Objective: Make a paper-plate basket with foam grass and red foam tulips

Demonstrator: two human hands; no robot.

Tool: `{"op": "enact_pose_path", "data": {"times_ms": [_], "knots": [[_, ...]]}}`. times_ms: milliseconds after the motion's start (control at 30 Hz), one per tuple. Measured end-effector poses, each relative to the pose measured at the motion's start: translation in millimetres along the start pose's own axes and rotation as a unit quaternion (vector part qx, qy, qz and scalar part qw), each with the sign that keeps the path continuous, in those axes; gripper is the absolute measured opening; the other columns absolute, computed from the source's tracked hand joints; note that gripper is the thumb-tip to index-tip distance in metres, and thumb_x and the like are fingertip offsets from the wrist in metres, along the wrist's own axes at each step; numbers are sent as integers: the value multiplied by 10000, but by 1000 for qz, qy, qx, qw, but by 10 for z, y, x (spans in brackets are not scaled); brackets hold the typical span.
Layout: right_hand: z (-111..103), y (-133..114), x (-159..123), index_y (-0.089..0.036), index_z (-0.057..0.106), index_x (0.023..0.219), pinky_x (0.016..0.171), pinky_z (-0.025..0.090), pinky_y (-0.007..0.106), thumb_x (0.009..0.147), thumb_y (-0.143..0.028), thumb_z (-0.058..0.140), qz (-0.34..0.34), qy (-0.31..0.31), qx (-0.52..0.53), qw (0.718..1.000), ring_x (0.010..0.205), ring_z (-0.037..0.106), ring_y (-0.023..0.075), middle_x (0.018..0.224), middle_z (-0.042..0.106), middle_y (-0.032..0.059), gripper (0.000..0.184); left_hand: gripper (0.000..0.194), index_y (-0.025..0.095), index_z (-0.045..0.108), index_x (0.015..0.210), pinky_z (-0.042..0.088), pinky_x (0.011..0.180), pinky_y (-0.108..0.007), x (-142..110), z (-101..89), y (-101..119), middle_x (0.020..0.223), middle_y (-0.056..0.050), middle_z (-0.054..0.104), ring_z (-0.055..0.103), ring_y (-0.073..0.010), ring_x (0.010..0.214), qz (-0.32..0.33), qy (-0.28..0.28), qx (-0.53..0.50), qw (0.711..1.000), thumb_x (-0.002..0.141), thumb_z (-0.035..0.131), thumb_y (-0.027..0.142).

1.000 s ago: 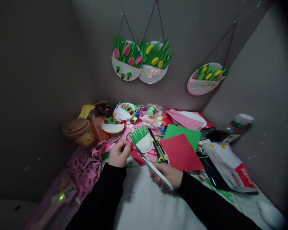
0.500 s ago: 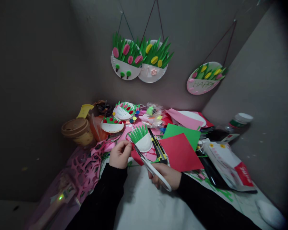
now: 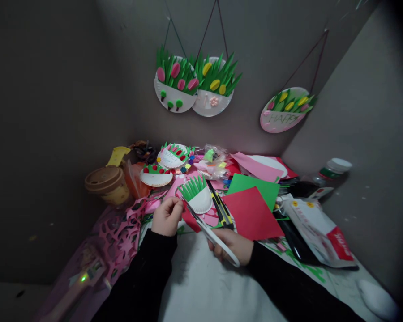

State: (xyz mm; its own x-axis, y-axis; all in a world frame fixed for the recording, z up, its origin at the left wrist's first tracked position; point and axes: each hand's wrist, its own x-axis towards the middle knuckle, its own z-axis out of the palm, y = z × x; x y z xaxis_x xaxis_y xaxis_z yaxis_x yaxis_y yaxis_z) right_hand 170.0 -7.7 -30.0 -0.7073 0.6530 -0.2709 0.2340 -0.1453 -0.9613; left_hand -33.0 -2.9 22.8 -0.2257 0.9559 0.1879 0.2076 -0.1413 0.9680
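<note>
My right hand (image 3: 233,247) grips white-handled scissors (image 3: 211,235), whose blades point up-left toward a small red paper piece (image 3: 190,222). My left hand (image 3: 167,216) is closed in a pinch on that red piece, close to the blade tips. Just beyond the hands lies a half paper plate with green paper grass (image 3: 198,197). A yellow-and-black utility knife (image 3: 220,209) lies right of it.
Red paper sheet (image 3: 253,214) and green sheet (image 3: 255,185) lie to the right, with a printed packet (image 3: 319,235) and a bottle (image 3: 325,176) beyond. A brown cup (image 3: 107,183) and pink cut-out scraps (image 3: 121,232) sit left. Finished plate crafts (image 3: 195,87) hang on the wall.
Hands and scissors have barely shifted; the view drifted slightly. Nothing was picked up or let go.
</note>
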Motion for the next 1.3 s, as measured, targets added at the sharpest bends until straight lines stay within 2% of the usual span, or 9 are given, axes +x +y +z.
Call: {"op": "enact_pose_path", "data": {"times_ms": [267, 533, 933, 1167, 1300], "knots": [[-16, -32, -12, -166, 478, 685, 400, 333, 144, 534, -43, 432, 3, -4, -12, 1000, 434, 423, 52, 525, 466, -69, 200, 246, 172, 525, 605, 269, 410, -191, 7, -3, 1, 446, 62, 449, 353, -66, 390, -1, 8, 6, 1000, 757, 512, 364], [-31, -22, -16, -164, 478, 677, 401, 330, 150, 554, -67, 447, 0, -6, -20, 1000, 439, 432, 56, 534, 463, -66, 160, 230, 179, 522, 629, 240, 412, -200, 16, -15, -8, 407, 82, 396, 299, -67, 374, -3, 18, 19, 1000, 758, 514, 368], [-29, -35, -18, -159, 482, 637, 377, 314, 146, 552, -84, 453, 3, -4, -22, 1000, 408, 388, 46, 491, 452, -72, 116, 224, 182, 543, 647, 269, 435, -200, 33, -42, 7, 413, 80, 385, 320, -77, 395, -1, 44, 11, 999, 754, 532, 378], [-17, -45, -4, -163, 481, 634, 377, 332, 157, 537, -122, 451, 2, 32, -2, 999, 401, 406, 53, 476, 452, -76, 109, 227, 185, 582, 639, 299, 424, -201, 71, -67, 0, 424, 58, 447, 408, -91, 422, -20, 64, -34, 997, 682, 603, 408], [17, -104, -13, -166, 477, 648, 401, 372, 168, 501, -123, 446, 17, 23, 25, 999, 420, 424, 59, 483, 462, -74, 156, 242, 177, 622, 689, 295, 403, -197, 89, -87, -20, 459, 50, 515, 427, -81, 409, -40, 64, -73, 994, 639, 656, 411]]}}
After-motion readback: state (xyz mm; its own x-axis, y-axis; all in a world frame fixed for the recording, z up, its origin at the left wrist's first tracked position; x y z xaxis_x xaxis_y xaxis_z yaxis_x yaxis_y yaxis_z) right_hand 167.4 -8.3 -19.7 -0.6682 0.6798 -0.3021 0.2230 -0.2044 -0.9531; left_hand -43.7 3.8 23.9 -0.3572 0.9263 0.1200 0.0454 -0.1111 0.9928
